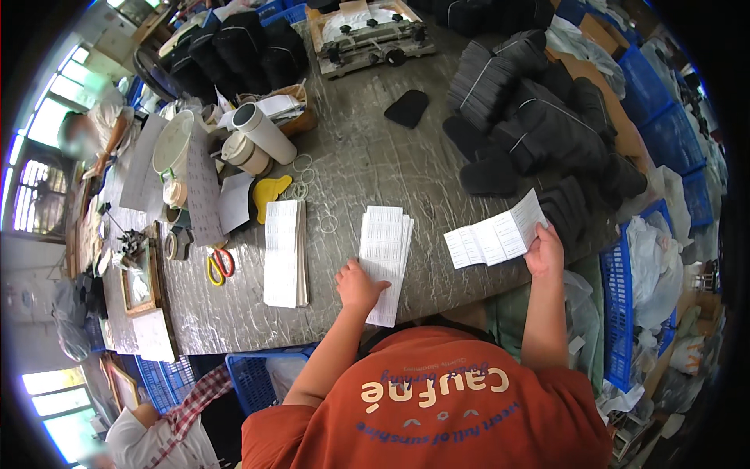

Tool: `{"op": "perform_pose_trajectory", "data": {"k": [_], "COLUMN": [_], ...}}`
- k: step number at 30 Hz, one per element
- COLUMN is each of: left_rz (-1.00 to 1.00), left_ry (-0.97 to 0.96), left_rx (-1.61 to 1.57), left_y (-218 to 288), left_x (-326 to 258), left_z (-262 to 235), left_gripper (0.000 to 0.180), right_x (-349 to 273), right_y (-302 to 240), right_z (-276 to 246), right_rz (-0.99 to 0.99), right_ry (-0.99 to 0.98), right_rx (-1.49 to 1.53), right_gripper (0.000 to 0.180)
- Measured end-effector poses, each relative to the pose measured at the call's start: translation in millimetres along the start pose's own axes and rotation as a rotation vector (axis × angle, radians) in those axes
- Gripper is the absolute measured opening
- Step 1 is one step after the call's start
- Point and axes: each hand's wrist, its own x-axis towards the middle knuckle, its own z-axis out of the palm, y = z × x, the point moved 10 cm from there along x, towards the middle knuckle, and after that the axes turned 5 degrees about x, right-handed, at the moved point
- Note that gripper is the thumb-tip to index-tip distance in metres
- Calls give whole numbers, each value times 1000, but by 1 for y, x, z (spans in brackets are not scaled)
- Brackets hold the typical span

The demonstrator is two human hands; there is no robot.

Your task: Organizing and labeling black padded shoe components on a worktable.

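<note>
My right hand [544, 252] pinches the right end of a white printed sheet [494, 238] with fold creases, held near the table's front edge. My left hand [361, 287] rests on a stack of printed paper strips [383, 234], its thumb spread to the right and nothing gripped. Just left of it lies another, neater stack of paper strips [281, 250]. Several pale rubber bands [329, 225] lie beyond the stacks. Scissors [220, 266] with red and yellow handles are left of the neater stack.
Bundles of dark grey pads [539, 117] are heaped at right, with one loose pad [407, 109] at centre. A white tumbler [264, 131], a lidded cup [245, 152] and a clamp frame [371, 39] stand farther back. Blue crates [617, 305] flank the table; other people are at left.
</note>
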Motion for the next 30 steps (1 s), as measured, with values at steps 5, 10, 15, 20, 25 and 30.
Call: {"op": "perform_pose_trajectory", "data": {"k": [5, 10, 15, 20, 25, 30], "left_rz": [21, 39, 86, 289, 308, 310], "left_ry": [22, -53, -109, 45, 138, 169], "left_rx": [76, -19, -131, 185, 314, 334], "left_y": [6, 7, 3, 31, 9, 8], "left_x": [1, 4, 6, -18, -8, -12], "left_z": [5, 10, 8, -57, -51, -53], "left_gripper": [86, 82, 64, 36, 15, 14], "right_x": [-27, -34, -22, -23, -46, -84], "right_y": [10, 54, 65, 64, 60, 107], "right_z": [-4, -15, -45, -73, -2, 118], "right_rz": [75, 454, 402, 183, -85, -293], "right_ry": [-47, -158, 80, 130, -349, -1136], "right_rx": [94, 499, 472, 325, -230, -1077], "right_gripper": [32, 27, 26, 26, 23, 20]}}
